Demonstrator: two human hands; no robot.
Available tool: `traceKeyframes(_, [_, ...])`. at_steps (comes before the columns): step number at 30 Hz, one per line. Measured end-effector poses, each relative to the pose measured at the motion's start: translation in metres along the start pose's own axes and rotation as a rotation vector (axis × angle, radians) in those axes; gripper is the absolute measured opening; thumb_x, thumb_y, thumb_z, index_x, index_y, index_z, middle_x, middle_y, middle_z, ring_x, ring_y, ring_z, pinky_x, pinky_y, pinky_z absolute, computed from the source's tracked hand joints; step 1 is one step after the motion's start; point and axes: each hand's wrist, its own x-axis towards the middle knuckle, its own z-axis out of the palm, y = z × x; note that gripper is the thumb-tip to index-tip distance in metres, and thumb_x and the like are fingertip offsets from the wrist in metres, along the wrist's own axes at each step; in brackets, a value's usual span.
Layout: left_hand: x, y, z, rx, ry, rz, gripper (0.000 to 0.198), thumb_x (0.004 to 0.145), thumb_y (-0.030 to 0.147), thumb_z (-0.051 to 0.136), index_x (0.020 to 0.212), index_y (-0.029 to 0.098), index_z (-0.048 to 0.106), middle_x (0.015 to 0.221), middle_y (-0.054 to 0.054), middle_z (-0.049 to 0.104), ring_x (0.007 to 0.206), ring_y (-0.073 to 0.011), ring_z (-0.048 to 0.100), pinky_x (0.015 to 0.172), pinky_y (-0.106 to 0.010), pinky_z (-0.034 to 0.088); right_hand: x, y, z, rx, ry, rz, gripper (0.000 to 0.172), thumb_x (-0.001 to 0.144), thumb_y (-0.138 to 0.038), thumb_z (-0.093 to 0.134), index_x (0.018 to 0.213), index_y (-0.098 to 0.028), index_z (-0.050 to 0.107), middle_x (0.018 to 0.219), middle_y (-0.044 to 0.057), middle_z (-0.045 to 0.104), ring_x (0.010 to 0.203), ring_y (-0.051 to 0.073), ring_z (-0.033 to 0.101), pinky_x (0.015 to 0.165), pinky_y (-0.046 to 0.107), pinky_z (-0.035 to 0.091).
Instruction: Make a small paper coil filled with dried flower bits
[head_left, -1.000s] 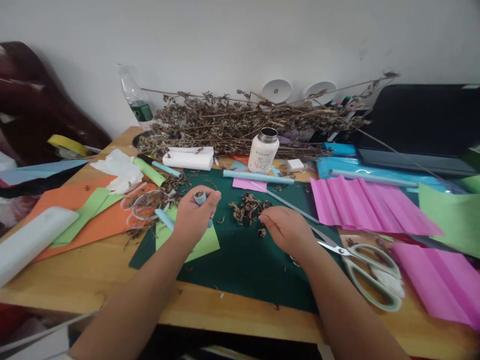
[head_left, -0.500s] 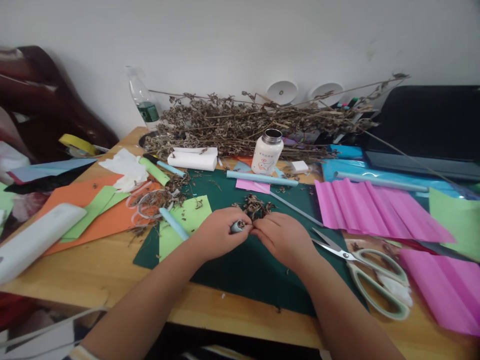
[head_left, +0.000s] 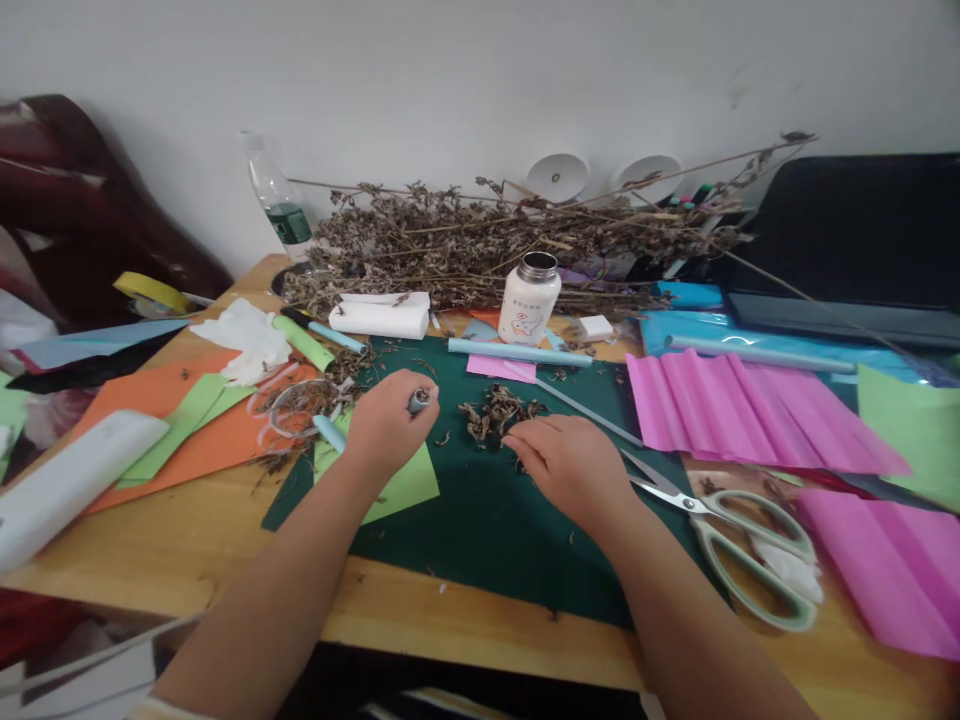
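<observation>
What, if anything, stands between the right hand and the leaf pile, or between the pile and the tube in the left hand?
Nothing visible does. The right hand is at the pile's near right edge. Between pile and tube, green mat shows beneath, with a small loose leaf.

Leaves look dry and rough, the mat smooth and matt, the table smooth wood, the scissor blades shiny metal, the bottle clear, glossy plastic.
</observation>
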Motion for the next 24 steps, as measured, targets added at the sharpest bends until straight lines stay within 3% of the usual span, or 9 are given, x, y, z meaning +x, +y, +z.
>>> traceKeyframes(4, [0.005,-0.009,-0.001,-0.011,-0.065,-0.001,0.020,0.076,0.029,0.039,0.078,0.019,0.056,0.081,-0.004,0.059,0.077,-0.0181,0.054,0.063,-0.025,0.039,0.002,0.001,0.003,0.089,0.007,0.016,0.025,0.081,-0.026,0.036,0.076,-0.018,0.059,0.071,0.003,0.064,0.069,0.016,0.056,0.060,0.026,0.036])
traceKeyframes(9, [0.016,-0.036,-0.004,0.062,0.095,-0.187,0.026,0.073,0.025,0.043,0.096,0.018,0.053,0.098,-0.008,0.056,0.090,-0.0224,0.050,0.074,-0.030,0.039,0.002,0.001,0.004,0.131,0.017,0.021,0.025,0.079,-0.021,0.036,0.092,-0.017,0.058,0.082,0.005,0.064,0.075,0.018,0.055,0.065,0.029,0.041])
traceKeyframes(11, [0.017,-0.039,-0.007,0.033,0.087,-0.173,0.023,0.072,0.028,0.045,0.090,0.018,0.055,0.094,-0.009,0.056,0.087,-0.0221,0.050,0.072,-0.030,0.039,0.002,0.000,0.004,0.152,0.002,0.008,0.028,0.079,-0.018,0.036,0.100,-0.017,0.054,0.086,0.006,0.063,0.078,0.018,0.055,0.067,0.029,0.041])
traceKeyframes(14, [0.012,-0.023,-0.009,-0.160,-0.102,0.063,0.022,0.073,0.034,0.045,0.067,0.016,0.057,0.073,-0.004,0.057,0.071,-0.0162,0.052,0.065,-0.025,0.039,0.002,-0.002,0.003,0.159,-0.030,0.033,0.028,0.079,-0.020,0.036,0.103,-0.017,0.052,0.084,0.006,0.063,0.076,0.019,0.054,0.066,0.030,0.041])
traceKeyframes(17, [0.003,0.004,-0.007,-0.345,-0.284,0.237,0.019,0.072,0.034,0.048,0.072,0.018,0.058,0.072,-0.002,0.058,0.070,-0.0141,0.052,0.063,-0.023,0.038,0.003,-0.005,0.001,0.162,-0.041,0.073,0.024,0.078,-0.022,0.039,0.098,-0.018,0.052,0.080,0.006,0.063,0.074,0.019,0.055,0.065,0.030,0.040])
traceKeyframes(20, [-0.005,0.019,-0.002,-0.438,-0.335,0.278,0.015,0.072,0.028,0.049,0.077,0.017,0.058,0.074,-0.002,0.058,0.072,-0.0137,0.052,0.064,-0.022,0.038,0.004,-0.007,0.000,0.178,-0.055,0.063,0.016,0.078,-0.022,0.041,0.089,-0.017,0.052,0.078,0.005,0.062,0.073,0.019,0.055,0.064,0.029,0.038])
traceKeyframes(24, [-0.010,0.023,0.007,-0.525,-0.340,0.260,0.011,0.071,0.021,0.049,0.076,0.016,0.058,0.071,-0.002,0.058,0.070,-0.0127,0.052,0.064,-0.021,0.038,0.004,-0.009,-0.003,0.157,-0.059,0.043,0.013,0.078,-0.022,0.041,0.082,-0.017,0.053,0.073,0.004,0.062,0.069,0.018,0.055,0.062,0.028,0.035])
